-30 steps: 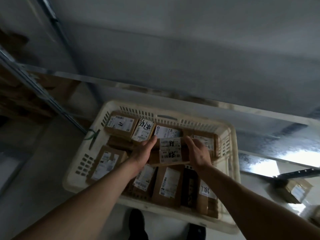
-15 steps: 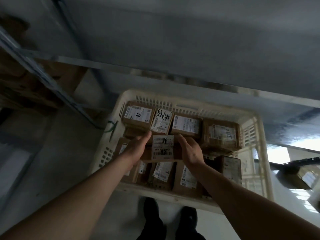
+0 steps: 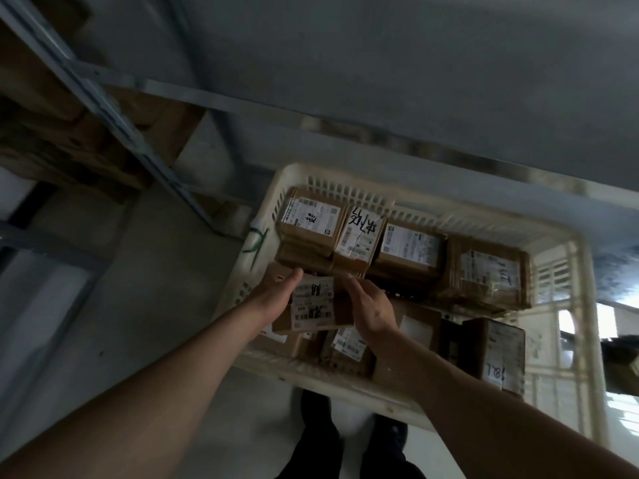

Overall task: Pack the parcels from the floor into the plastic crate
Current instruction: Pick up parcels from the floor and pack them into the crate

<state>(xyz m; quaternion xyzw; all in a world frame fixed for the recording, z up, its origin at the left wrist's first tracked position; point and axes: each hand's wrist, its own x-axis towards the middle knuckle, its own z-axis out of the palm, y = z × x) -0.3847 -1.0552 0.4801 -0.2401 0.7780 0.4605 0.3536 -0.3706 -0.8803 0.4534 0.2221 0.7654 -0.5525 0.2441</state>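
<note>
A cream plastic crate [image 3: 584, 344] stands on the floor, filled with several brown cardboard parcels bearing white labels. Along its far wall sit parcels such as one with black handwriting [image 3: 361, 235] and a large taped one [image 3: 484, 274]. Over the crate's left part, a small labelled parcel [image 3: 313, 305] is clamped between my two hands. My left hand [image 3: 276, 293] presses its left side. My right hand [image 3: 370, 305] presses its right side. Both forearms reach in from the bottom of the view.
A grey metal shelf frame [image 3: 114, 108] with cardboard boxes rises at the left. A grey wall [image 3: 380, 63] runs behind the crate. Grey floor [image 3: 103, 323] lies to the crate's left. My dark shoes [image 3: 318, 426] stand just before the crate. Another parcel [image 3: 622, 361] lies at the right edge.
Both hands have carried the small parcel leftward within the crate, toward its left wall. The view has swung left, so the crate sits further right in frame.
</note>
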